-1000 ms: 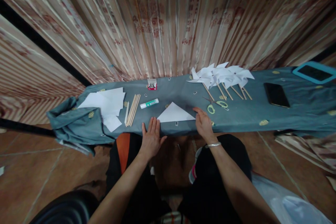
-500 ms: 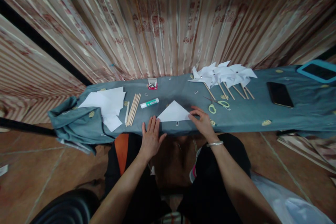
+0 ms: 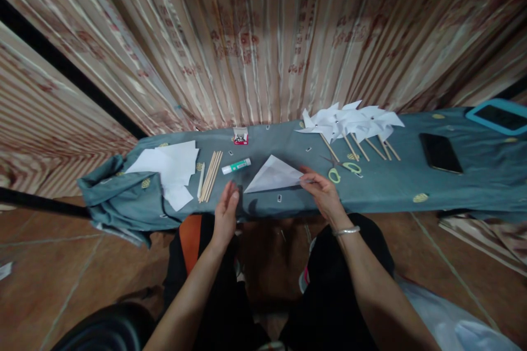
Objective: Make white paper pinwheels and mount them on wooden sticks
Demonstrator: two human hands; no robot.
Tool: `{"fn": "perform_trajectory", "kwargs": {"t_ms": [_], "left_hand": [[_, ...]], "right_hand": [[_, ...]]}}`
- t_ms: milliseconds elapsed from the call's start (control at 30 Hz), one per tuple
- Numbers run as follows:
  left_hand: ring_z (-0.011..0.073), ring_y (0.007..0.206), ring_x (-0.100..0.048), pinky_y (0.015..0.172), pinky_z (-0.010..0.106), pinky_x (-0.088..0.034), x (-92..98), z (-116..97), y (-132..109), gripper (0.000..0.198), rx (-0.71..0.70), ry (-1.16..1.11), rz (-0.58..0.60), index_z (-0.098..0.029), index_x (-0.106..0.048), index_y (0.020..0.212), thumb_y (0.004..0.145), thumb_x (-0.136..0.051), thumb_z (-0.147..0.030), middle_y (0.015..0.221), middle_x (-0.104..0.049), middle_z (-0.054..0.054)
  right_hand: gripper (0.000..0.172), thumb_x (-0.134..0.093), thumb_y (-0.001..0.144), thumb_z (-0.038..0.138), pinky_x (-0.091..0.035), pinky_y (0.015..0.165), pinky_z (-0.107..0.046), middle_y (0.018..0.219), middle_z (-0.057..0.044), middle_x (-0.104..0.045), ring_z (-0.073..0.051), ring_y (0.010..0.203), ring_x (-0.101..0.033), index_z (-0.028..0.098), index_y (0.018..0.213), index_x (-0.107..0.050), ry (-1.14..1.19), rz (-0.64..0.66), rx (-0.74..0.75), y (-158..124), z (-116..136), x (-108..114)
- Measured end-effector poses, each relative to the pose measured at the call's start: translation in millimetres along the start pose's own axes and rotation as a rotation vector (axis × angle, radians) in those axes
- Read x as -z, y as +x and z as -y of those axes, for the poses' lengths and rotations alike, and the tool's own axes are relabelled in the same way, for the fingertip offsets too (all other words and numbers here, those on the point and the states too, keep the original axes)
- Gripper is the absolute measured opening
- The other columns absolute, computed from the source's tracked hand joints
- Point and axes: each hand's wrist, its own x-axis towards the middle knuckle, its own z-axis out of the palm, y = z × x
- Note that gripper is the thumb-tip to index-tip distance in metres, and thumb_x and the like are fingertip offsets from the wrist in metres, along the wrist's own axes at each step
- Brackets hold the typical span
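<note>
A white sheet of paper point(image 3: 274, 176), folded into a triangle, is at the front middle of the cloth-covered bench. My right hand point(image 3: 323, 192) pinches its right corner between thumb and fingers, and that side looks slightly raised. My left hand point(image 3: 226, 214) hovers at the bench's front edge, left of the paper and apart from it, holding nothing, with its fingers loosely extended. Behind that hand lies a glue stick point(image 3: 236, 166). A pair of scissors with green handles point(image 3: 342, 171) rests to the right of the paper, near my right hand.
Wooden sticks point(image 3: 211, 176), a white pencil-like stick point(image 3: 201, 182) and loose white paper point(image 3: 175, 162) lie on the left. A small red box point(image 3: 240, 136) stands at the back. Several paper pinwheels point(image 3: 354, 120), a phone point(image 3: 440, 152) and a blue-framed tablet point(image 3: 500, 115) occupy the right.
My left hand has come off the paper's left corner and drawn back to the left. The right hand still grips the right corner, which has lifted and shifted slightly right.
</note>
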Motion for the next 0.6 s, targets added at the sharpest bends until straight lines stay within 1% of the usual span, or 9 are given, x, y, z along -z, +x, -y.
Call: {"fn": "perform_trajectory", "kwargs": {"t_ms": [67, 133, 200, 267, 300, 367, 467, 600], "left_hand": [[0.029, 0.123, -0.058, 0.106, 0.044, -0.044, 2.0, -8.0, 3.8, 0.072, 0.11, -0.144, 0.006, -0.011, -0.046, 0.138, 0.085, -0.052, -0.059, 0.136, -0.057, 0.019], [0.0301, 0.113, -0.065, 0.097, 0.042, -0.051, 4.4, -18.1, 5.9, 0.072, 0.238, -0.28, 0.053, -0.008, -0.055, 0.128, 0.079, -0.059, -0.06, 0.122, -0.066, 0.02], [0.0291, 0.097, -0.071, 0.081, 0.037, -0.057, 5.9, -28.5, 5.3, 0.067, 0.375, -0.389, 0.173, -0.008, -0.061, 0.116, 0.076, -0.064, -0.061, 0.108, -0.072, 0.02], [0.0255, 0.083, -0.073, 0.066, 0.029, -0.057, 5.6, -37.1, 2.5, 0.057, 0.465, -0.438, 0.27, -0.009, -0.066, 0.102, 0.072, -0.071, -0.057, 0.098, -0.075, 0.018], [0.0236, 0.077, -0.073, 0.061, 0.026, -0.055, 4.8, -40.2, 0.7, 0.052, 0.495, -0.453, 0.296, -0.01, -0.067, 0.096, 0.07, -0.075, -0.054, 0.094, -0.075, 0.017], [0.0209, 0.071, -0.073, 0.055, 0.022, -0.053, 2.3, -43.9, -2.2, 0.044, 0.534, -0.482, 0.307, -0.011, -0.069, 0.087, 0.065, -0.081, -0.047, 0.087, -0.076, 0.014], [0.0194, 0.071, -0.072, 0.056, 0.021, -0.053, -2.1, -44.6, -3.2, 0.039, 0.55, -0.509, 0.268, -0.011, -0.072, 0.079, 0.055, -0.088, -0.037, 0.081, -0.076, 0.011], [0.0151, 0.064, -0.068, 0.056, 0.022, -0.053, -7.3, -42.5, 0.2, 0.038, 0.475, -0.485, 0.165, -0.011, -0.074, 0.074, 0.046, -0.091, -0.032, 0.074, -0.074, 0.006]], "right_hand": [[0.027, -0.076, 0.067, 0.045, -0.046, 0.098, -0.045, 0.13, -0.011, -0.063, -0.03, 0.123, -0.056, 0.021, 0.077, -0.068, 0.074, 0.02, -0.021, -0.6, 7.0, -1.5], [0.026, -0.078, 0.064, 0.044, -0.045, 0.1, -0.045, 0.129, -0.01, -0.064, -0.03, 0.123, -0.055, 0.022, 0.074, -0.068, 0.127, 0.048, -0.051, -1.1, 13.7, -2.9], [0.024, -0.081, 0.061, 0.041, -0.042, 0.102, -0.044, 0.127, -0.007, -0.065, -0.029, 0.124, -0.054, 0.023, 0.071, -0.069, 0.198, 0.077, -0.076, -1.6, 19.1, -4.2], [0.019, -0.084, 0.06, 0.034, -0.039, 0.105, -0.041, 0.125, -0.004, -0.067, -0.027, 0.124, -0.054, 0.025, 0.069, -0.071, 0.281, 0.102, -0.093, -2.2, 22.7, -5.3], [0.017, -0.084, 0.059, 0.031, -0.038, 0.105, -0.04, 0.124, -0.003, -0.067, -0.026, 0.123, -0.054, 0.025, 0.068, -0.071, 0.314, 0.111, -0.1, -2.5, 23.8, -5.7], [0.013, -0.083, 0.059, 0.027, -0.037, 0.106, -0.039, 0.124, -0.002, -0.067, -0.026, 0.122, -0.055, 0.025, 0.067, -0.072, 0.349, 0.123, -0.116, -3.0, 25.2, -6.0], [0.011, -0.081, 0.06, 0.025, -0.037, 0.106, -0.039, 0.129, -0.002, -0.064, -0.026, 0.123, -0.055, 0.025, 0.068, -0.074, 0.374, 0.11, -0.12, -2.7, 25.7, -4.7], [0.02, -0.076, 0.061, 0.024, -0.041, 0.102, -0.037, 0.127, -0.001, -0.066, -0.024, 0.12, -0.057, 0.027, 0.081, -0.077, 0.415, 0.041, -0.103, -0.6, 25.4, -1.4]]}}
